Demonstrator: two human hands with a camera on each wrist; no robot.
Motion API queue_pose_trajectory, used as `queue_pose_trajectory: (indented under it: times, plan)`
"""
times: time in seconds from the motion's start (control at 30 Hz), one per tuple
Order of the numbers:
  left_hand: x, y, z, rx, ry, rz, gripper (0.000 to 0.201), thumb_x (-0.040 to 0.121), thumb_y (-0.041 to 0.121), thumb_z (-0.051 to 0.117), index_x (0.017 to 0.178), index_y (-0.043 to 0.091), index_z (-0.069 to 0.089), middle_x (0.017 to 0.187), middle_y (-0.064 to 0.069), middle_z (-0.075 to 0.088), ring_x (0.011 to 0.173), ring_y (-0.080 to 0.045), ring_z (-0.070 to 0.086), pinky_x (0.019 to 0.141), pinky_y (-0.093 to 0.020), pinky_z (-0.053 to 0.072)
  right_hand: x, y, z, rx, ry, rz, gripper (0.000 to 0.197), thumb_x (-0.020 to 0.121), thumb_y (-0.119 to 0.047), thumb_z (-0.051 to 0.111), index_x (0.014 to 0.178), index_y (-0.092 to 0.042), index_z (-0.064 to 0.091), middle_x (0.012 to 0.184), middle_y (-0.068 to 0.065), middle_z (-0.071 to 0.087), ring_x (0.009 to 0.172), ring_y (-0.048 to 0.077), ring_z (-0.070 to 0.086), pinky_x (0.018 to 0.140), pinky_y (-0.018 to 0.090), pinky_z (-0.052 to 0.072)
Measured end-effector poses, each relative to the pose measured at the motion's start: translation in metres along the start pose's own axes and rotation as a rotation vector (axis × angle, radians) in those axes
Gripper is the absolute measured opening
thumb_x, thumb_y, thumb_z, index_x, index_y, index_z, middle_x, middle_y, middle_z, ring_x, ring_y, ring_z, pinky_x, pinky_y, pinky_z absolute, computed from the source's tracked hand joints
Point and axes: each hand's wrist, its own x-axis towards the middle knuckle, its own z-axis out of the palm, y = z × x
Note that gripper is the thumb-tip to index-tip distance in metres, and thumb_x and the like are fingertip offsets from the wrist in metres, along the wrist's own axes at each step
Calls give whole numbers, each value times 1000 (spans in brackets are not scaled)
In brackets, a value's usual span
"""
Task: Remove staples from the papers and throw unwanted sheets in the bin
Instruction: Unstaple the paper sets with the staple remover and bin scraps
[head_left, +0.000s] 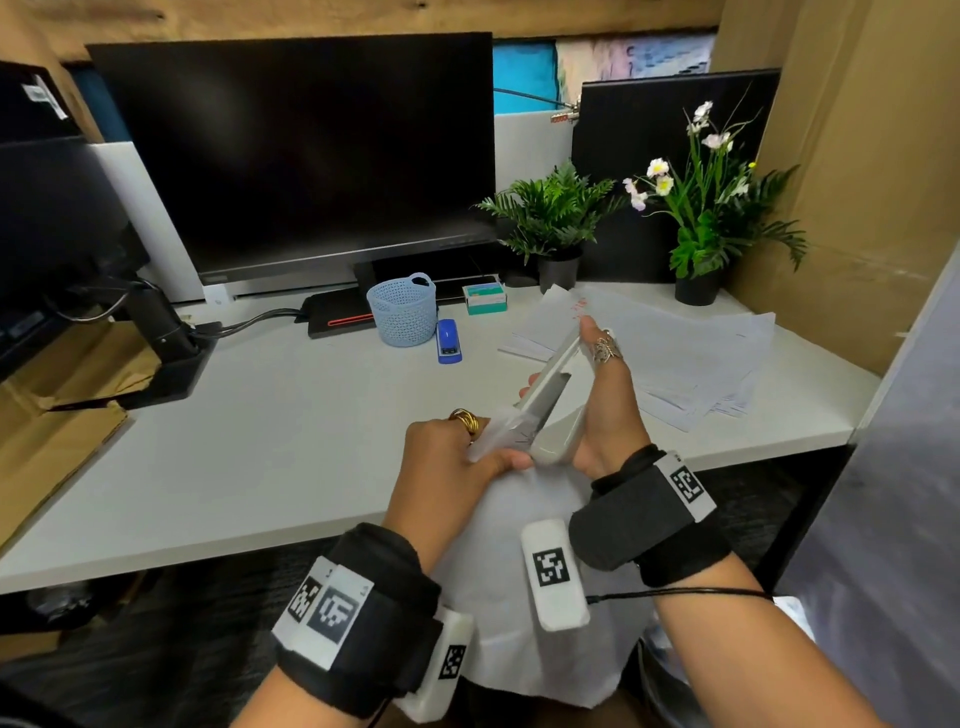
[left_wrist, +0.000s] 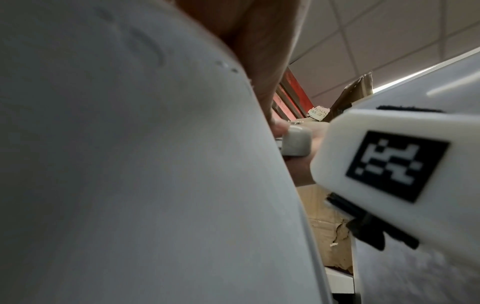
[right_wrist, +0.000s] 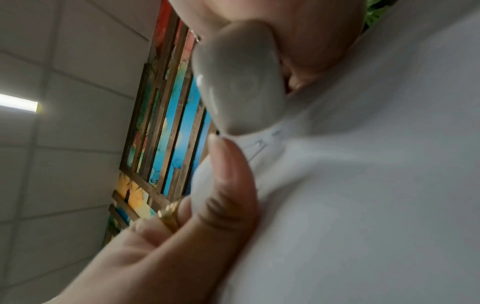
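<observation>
A white sheaf of papers (head_left: 519, 571) hangs from its top corner over the desk's front edge. My left hand (head_left: 483, 449) pinches that corner between thumb and fingers. My right hand (head_left: 582, 364) grips a pale grey stapler-like tool (head_left: 553, 395), standing open in a V, with its lower end at the pinched corner. In the left wrist view the paper (left_wrist: 130, 164) fills the left and the tool's end (left_wrist: 296, 144) shows behind it. The right wrist view shows the tool's rounded end (right_wrist: 239, 82) against the paper (right_wrist: 363, 205), just above my left thumb (right_wrist: 226, 185). The staple itself is hidden.
A loose spread of white papers (head_left: 675, 353) lies on the white desk (head_left: 260, 467) at the right. A blue stapler (head_left: 448, 340), a blue mesh basket (head_left: 402, 309) and a small staple box (head_left: 485, 299) sit before the monitor (head_left: 311, 156). Two potted plants (head_left: 558, 218) stand at the back right.
</observation>
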Motion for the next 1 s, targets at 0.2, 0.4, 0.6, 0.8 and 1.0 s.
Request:
queue_pose_trajectory:
  times: [0.2, 0.4, 0.6, 0.8, 1.0]
  plan:
    - [-2, -8, -1, -23, -12, 8, 62, 66, 53, 71, 52, -3, 50, 49, -11, 36, 53, -11, 29, 52, -22, 28, 3, 4, -9, -90, 98, -17, 56, 61, -67, 65, 104, -30, 58, 99, 10, 61, 98, 32, 60, 97, 50, 45]
    - [-4, -5, -5, -17, -6, 49, 51, 72, 32, 79, 45, 7, 43, 48, -5, 37, 51, -9, 31, 51, -19, 31, 3, 5, -7, -70, 88, -38, 40, 75, -63, 60, 96, -29, 59, 78, 8, 64, 77, 27, 63, 92, 45, 48]
    - [-9, -2, -3, -51, -44, 47, 47, 71, 24, 80, 43, 14, 43, 41, 8, 38, 47, -5, 37, 49, -14, 31, 2, 9, -9, -18, 116, -79, 40, 84, -57, 55, 96, -18, 55, 66, 8, 55, 58, 22, 58, 61, 33, 51]
    - [-12, 3, -1, 5, -99, -8, 46, 63, 29, 85, 50, 20, 42, 48, 8, 39, 46, 3, 45, 49, -10, 35, 2, 12, -11, -16, 92, -90, 46, 85, -56, 53, 105, -15, 55, 64, 8, 52, 56, 21, 57, 55, 29, 49]
    - [-13, 2, 5, 25, -37, 23, 54, 64, 34, 84, 49, 15, 35, 48, 6, 27, 45, -6, 31, 46, -16, 29, 0, 20, -12, -3, 73, -91, 57, 77, -60, 59, 104, -11, 54, 64, 7, 54, 57, 21, 57, 55, 29, 49]
